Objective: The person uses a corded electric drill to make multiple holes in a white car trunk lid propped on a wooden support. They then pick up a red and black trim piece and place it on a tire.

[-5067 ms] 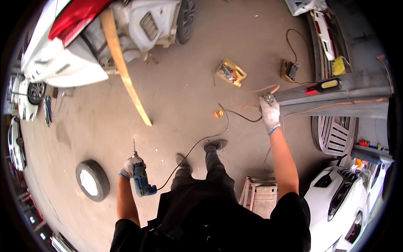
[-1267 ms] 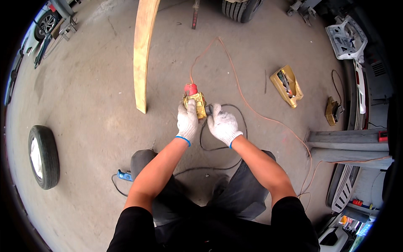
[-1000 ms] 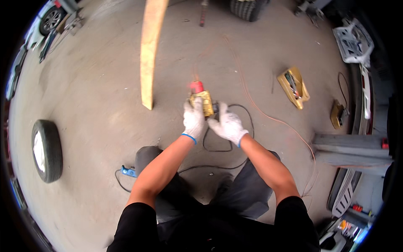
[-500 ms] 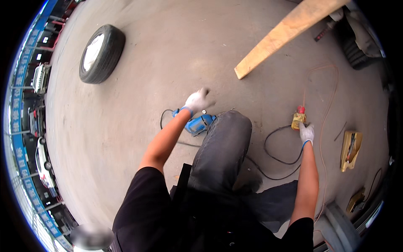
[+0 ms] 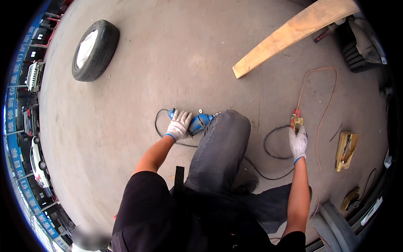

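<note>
where under left hand (image 5: 179,125), drill (image 5: 200,123) hidden

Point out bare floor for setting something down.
The widest patch lies between the tire and the wooden plank, beyond the drill. Another lies below the tire, left of the left hand. It is crowded around the right hand: yellow socket block, black cable, orange cord.
</note>
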`<action>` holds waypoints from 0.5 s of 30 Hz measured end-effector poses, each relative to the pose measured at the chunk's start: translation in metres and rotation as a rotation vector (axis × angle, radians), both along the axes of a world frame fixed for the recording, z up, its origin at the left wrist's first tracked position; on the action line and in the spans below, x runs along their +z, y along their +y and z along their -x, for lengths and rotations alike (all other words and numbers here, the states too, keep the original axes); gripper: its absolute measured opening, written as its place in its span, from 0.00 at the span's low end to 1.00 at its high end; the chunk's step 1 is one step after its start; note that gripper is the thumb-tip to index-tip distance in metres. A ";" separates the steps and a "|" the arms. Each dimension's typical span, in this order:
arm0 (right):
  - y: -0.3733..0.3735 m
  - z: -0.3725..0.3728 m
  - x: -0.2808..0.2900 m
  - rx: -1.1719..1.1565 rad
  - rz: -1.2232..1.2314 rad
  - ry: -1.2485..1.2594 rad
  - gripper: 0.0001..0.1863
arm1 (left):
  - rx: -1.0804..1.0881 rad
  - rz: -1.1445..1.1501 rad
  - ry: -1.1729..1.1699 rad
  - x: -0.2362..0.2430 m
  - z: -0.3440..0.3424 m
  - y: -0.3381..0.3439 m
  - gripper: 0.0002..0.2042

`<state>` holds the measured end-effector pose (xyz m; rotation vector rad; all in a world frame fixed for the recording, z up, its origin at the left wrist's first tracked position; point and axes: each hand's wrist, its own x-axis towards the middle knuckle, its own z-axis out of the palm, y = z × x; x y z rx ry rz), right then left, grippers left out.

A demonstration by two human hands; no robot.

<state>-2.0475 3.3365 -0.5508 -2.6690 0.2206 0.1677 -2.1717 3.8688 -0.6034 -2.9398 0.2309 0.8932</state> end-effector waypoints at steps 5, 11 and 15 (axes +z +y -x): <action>0.010 -0.001 0.001 0.051 0.029 -0.026 0.24 | -0.293 -0.136 -0.163 -0.013 0.002 0.040 0.26; 0.026 -0.006 0.008 0.052 0.038 0.036 0.25 | -0.375 -0.145 -0.139 -0.033 -0.015 0.050 0.13; 0.034 -0.008 0.021 0.045 -0.004 0.096 0.27 | -0.375 -0.135 -0.132 -0.024 -0.009 0.045 0.15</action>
